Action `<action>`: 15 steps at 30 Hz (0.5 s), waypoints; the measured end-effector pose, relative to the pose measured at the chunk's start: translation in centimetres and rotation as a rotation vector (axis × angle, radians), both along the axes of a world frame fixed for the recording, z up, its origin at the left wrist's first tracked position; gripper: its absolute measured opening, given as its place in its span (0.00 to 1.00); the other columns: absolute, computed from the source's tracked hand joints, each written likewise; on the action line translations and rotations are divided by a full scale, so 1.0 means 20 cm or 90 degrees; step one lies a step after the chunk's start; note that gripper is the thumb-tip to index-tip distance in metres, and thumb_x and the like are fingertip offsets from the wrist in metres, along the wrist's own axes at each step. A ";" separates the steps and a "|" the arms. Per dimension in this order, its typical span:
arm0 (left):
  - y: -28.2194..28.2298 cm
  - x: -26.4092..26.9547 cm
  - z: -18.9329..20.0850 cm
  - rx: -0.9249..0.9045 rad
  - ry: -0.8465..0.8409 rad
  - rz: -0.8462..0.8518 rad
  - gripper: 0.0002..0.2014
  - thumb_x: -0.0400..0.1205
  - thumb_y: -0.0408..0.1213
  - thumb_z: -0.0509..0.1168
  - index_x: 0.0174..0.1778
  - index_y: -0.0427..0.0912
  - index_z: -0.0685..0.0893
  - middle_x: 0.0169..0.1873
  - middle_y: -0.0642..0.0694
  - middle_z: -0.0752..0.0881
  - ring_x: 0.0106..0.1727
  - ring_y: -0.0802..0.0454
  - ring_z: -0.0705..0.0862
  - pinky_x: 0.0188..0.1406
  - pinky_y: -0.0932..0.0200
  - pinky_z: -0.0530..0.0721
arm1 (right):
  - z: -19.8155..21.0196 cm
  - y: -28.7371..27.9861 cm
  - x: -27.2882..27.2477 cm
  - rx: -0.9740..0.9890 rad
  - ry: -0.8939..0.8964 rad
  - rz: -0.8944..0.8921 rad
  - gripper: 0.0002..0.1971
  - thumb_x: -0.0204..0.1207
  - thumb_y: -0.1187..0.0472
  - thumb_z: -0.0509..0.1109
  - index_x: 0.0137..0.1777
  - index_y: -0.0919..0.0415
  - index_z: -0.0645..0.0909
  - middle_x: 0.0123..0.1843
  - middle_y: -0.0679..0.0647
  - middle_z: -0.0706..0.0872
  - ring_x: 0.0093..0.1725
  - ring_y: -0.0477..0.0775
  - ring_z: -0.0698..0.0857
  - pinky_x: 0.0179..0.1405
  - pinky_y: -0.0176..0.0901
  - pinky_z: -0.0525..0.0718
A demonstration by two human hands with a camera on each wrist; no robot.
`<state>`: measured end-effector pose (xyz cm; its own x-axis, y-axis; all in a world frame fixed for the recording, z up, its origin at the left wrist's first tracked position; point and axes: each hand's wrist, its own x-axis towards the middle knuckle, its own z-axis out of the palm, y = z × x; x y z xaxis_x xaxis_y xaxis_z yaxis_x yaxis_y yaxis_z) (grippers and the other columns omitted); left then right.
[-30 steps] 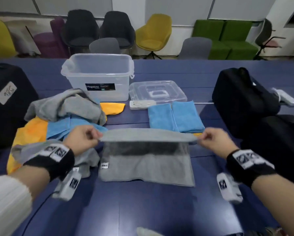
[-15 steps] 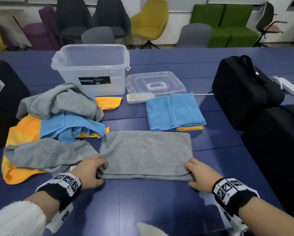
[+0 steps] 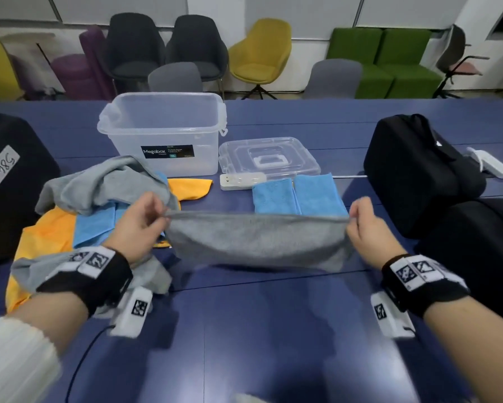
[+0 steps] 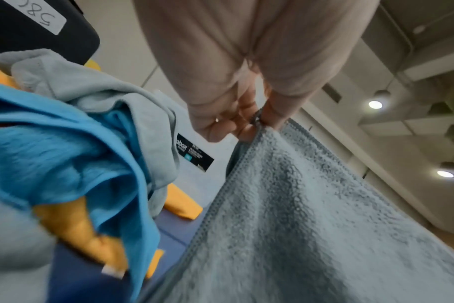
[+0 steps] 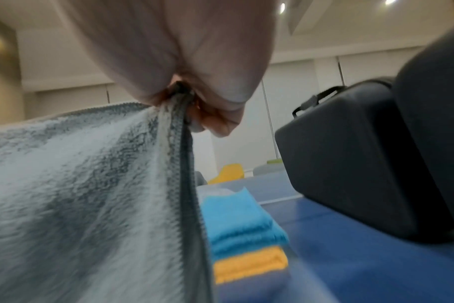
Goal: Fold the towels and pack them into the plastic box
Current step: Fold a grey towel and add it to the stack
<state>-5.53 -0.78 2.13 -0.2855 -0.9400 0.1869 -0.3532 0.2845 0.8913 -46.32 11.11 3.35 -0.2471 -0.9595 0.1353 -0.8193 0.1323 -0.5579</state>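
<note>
A folded grey towel (image 3: 256, 242) hangs stretched between my hands above the blue table. My left hand (image 3: 141, 225) pinches its left top corner, and my right hand (image 3: 366, 228) pinches the right top corner. The left wrist view shows the left hand (image 4: 257, 121) pinching the grey towel (image 4: 298, 215) by its hem. In the right wrist view the right hand (image 5: 187, 96) grips the doubled edge of the towel (image 5: 91, 194). The clear plastic box (image 3: 163, 132) stands open behind, with its lid (image 3: 269, 158) lying to its right.
A heap of unfolded grey, blue and orange towels (image 3: 78, 216) lies at the left. Folded blue towels (image 3: 299, 197) on an orange one sit right of centre, behind a white power strip (image 3: 241, 180). Black cases (image 3: 419, 175) stand at right and far left. Chairs line the far side.
Half a second ago the grey towel lay folded flat on the table under both hands. Now both hands have lifted it by its corners, and it hangs stretched between them.
</note>
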 end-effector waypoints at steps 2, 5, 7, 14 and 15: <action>-0.08 0.00 0.06 -0.027 -0.039 0.023 0.23 0.81 0.19 0.59 0.37 0.58 0.77 0.33 0.51 0.80 0.37 0.48 0.74 0.38 0.53 0.73 | 0.07 -0.07 -0.02 -0.042 0.009 0.029 0.07 0.79 0.69 0.59 0.46 0.59 0.65 0.33 0.59 0.78 0.30 0.61 0.76 0.34 0.50 0.71; -0.16 -0.02 0.11 -0.052 -0.137 0.044 0.23 0.80 0.20 0.59 0.36 0.58 0.82 0.34 0.38 0.84 0.33 0.47 0.77 0.34 0.55 0.78 | 0.12 -0.14 -0.03 -0.025 0.032 0.087 0.05 0.78 0.67 0.65 0.46 0.59 0.71 0.35 0.55 0.80 0.32 0.50 0.77 0.33 0.41 0.69; -0.19 -0.04 0.12 -0.043 -0.181 0.069 0.21 0.79 0.21 0.61 0.30 0.53 0.83 0.32 0.38 0.84 0.29 0.56 0.78 0.30 0.64 0.78 | 0.13 -0.16 -0.05 0.000 0.061 0.109 0.06 0.75 0.67 0.70 0.47 0.58 0.77 0.37 0.53 0.82 0.35 0.52 0.78 0.35 0.38 0.69; -0.25 -0.06 0.11 0.036 -0.166 0.106 0.05 0.76 0.33 0.74 0.36 0.45 0.86 0.39 0.30 0.89 0.42 0.30 0.87 0.49 0.37 0.87 | 0.08 -0.17 -0.11 0.006 0.031 0.055 0.10 0.74 0.67 0.72 0.40 0.53 0.75 0.37 0.54 0.84 0.35 0.53 0.80 0.38 0.39 0.75; -0.24 -0.07 0.11 0.027 -0.160 0.112 0.05 0.76 0.33 0.74 0.36 0.44 0.86 0.39 0.30 0.89 0.40 0.32 0.86 0.49 0.39 0.87 | 0.07 -0.18 -0.11 -0.008 0.015 0.036 0.09 0.75 0.65 0.71 0.39 0.53 0.75 0.37 0.55 0.85 0.36 0.56 0.81 0.40 0.41 0.77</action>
<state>-6.98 -5.62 4.38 -0.1499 -0.9845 0.0906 -0.6051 0.1638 0.7791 -48.59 7.47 4.78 -0.1885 -0.9702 0.1526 -0.8382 0.0780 -0.5398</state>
